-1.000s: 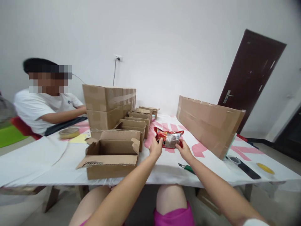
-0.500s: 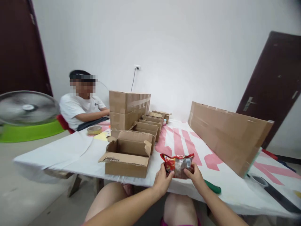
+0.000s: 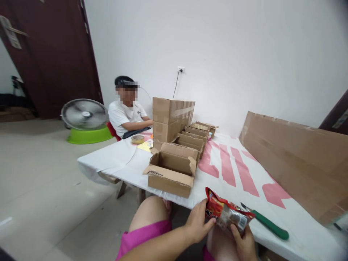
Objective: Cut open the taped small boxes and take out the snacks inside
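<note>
Between my two hands is a red snack packet with a see-through part and a barcode label. My left hand grips its left end, thumb on the front. My right hand has hold of its lower right end, thumb beside the barcode. The packet hangs tilted at the table's front edge, above my lap. Just right of it a green-handled knife lies on the white table cover. To the left of the packet stands an open cardboard box, its flaps folded outward.
More open boxes line up behind the nearest one, beside stacked closed cartons. A tape roll lies at left. A large cardboard panel stands on the right. Across the table sits a person, near a fan.
My view has swung left, so everything appears further right. Both hands have brought the packet closer to me and tilted its right end down. The knife's blade now shows.
</note>
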The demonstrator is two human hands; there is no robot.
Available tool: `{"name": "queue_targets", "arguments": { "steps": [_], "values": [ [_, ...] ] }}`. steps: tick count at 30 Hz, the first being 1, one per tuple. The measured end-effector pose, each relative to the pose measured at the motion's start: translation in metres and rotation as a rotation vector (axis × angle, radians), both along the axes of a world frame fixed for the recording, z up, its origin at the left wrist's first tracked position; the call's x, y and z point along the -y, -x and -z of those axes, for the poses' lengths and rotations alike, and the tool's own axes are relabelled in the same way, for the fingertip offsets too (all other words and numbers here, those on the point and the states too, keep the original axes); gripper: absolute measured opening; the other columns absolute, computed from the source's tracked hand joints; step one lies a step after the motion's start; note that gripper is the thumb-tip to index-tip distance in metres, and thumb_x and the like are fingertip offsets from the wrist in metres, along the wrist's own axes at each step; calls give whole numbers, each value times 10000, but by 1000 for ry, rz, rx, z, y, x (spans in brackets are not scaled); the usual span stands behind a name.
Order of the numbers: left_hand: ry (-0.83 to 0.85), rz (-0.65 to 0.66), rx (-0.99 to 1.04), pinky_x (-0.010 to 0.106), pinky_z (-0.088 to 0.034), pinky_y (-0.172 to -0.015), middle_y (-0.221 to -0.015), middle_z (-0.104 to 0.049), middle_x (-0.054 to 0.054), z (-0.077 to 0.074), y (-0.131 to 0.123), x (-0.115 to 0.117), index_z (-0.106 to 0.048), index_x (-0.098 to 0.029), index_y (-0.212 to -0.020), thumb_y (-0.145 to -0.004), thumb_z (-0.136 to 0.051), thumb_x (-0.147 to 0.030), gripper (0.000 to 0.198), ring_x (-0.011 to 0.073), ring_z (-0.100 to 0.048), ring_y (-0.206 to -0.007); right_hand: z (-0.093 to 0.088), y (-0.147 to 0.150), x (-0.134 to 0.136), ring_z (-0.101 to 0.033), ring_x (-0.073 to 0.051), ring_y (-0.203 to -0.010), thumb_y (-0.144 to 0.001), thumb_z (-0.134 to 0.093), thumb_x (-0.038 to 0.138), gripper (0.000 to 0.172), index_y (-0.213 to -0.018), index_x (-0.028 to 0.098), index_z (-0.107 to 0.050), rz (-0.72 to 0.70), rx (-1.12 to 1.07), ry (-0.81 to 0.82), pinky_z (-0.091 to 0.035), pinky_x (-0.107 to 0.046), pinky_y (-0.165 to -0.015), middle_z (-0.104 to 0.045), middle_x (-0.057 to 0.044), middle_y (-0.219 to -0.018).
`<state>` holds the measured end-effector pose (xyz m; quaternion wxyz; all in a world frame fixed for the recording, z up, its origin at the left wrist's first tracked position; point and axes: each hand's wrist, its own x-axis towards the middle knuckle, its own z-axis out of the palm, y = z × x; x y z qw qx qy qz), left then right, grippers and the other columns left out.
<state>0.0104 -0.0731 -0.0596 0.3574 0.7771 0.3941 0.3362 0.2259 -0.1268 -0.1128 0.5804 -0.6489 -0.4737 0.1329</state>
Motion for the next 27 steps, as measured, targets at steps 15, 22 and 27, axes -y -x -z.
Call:
{"name": "queue_targets", "arguments": {
  "steps": [15, 22, 27],
  "values": [
    [-30, 25, 21, 506, -349, -1088, -1374, -498, 214, 3, 5, 1, -360, -108, -1388, -771, -607, -292, 689, 331, -468, -1267, -6, 5, 1, -717, -285, -713, -638, -656, 659, 509, -810, 181, -691, -9, 77, -58, -596, -344, -628, -757, -103, -759],
    [20, -26, 59, 464, -375, -1067, -1322, -551, 174, 4, 12, 5, -415, -139, -1343, -725, -659, -248, 673, 304, -511, -1214, 1, -1, -1, -732, -284, -754, -645, -682, 634, 494, -855, 187, -706, -108, 94, -51, -614, -326, -656, -769, -93, -818],
    [38, -41, 125, 405, -423, -997, -1226, -616, 116, -8, 22, 8, -487, -177, -1256, -642, -738, -196, 664, 272, -564, -1104, 9, -7, -1, -742, -268, -767, -719, -629, 643, 486, -870, 190, -724, -173, 223, -118, -622, -300, -659, -773, -99, -852]
  ]
}}
